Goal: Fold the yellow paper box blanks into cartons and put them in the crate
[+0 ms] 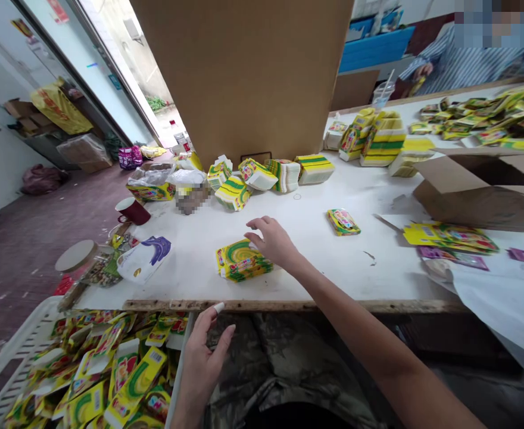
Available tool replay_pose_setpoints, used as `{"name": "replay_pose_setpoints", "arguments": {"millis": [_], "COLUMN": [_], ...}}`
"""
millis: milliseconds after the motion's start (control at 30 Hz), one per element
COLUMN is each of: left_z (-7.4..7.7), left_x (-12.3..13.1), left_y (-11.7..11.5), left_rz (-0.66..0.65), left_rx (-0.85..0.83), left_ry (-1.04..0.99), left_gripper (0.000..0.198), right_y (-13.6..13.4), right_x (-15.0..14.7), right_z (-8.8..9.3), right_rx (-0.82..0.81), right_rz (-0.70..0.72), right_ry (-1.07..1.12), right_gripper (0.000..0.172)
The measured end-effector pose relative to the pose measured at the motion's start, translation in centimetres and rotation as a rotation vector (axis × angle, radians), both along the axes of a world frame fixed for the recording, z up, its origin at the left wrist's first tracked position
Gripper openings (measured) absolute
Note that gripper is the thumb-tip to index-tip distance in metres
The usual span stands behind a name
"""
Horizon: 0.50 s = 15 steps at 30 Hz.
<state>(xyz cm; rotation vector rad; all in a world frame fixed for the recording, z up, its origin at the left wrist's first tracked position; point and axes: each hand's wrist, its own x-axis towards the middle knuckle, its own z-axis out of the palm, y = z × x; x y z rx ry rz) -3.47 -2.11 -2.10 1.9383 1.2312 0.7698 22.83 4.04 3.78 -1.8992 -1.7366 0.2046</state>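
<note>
A yellow and green printed carton [237,262] lies on the white table near its front edge. Just over its right end is my right hand [273,241], thumb and forefinger apart, with no object visible between them. Whether the lower fingers touch the carton I cannot tell. My left hand [206,351] hovers in front of the table edge, beside the crate, with its fingers apart and nothing in them; a white covering wraps one fingertip. Below it to the left, a white plastic crate [30,333] is filled with many similar cartons [134,381].
Stacks of flat cartons [284,174] line the back beneath a tall cardboard panel [253,71]. A small packet [343,221] lies right of centre. An open cardboard box [476,202] stands at right. A mug [132,211] and jar [96,262] sit left. A person in stripes sits across.
</note>
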Motion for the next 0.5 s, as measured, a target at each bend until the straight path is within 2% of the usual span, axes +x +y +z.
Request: {"name": "replay_pose_setpoints", "arguments": {"millis": [100, 200, 300, 500], "left_z": [0.0, 0.0, 0.1, 0.3], "left_x": [-0.2, 0.4, 1.3, 2.0], "left_y": [0.0, 0.1, 0.1, 0.2], "left_rz": [0.024, 0.016, -0.026, -0.044], "left_rx": [-0.065, -0.092, -0.108, -0.143], "left_ry": [0.005, -0.018, -0.061, -0.089], "left_gripper": [0.041, 0.040, 0.038, 0.037], "right_y": [-2.0, -3.2, -3.3, -3.1], "right_x": [-0.1, -0.7, -1.1, -1.8], "right_z": [-0.4, -1.5, -2.1, -1.9], "right_rx": [-0.009, -0.041, -0.059, -0.060], "right_rz": [0.009, 0.003, -0.028, -0.046], "right_ry": [0.007, 0.012, 0.021, 0.006], "right_gripper": [0.025, 0.024, 0.021, 0.016]}}
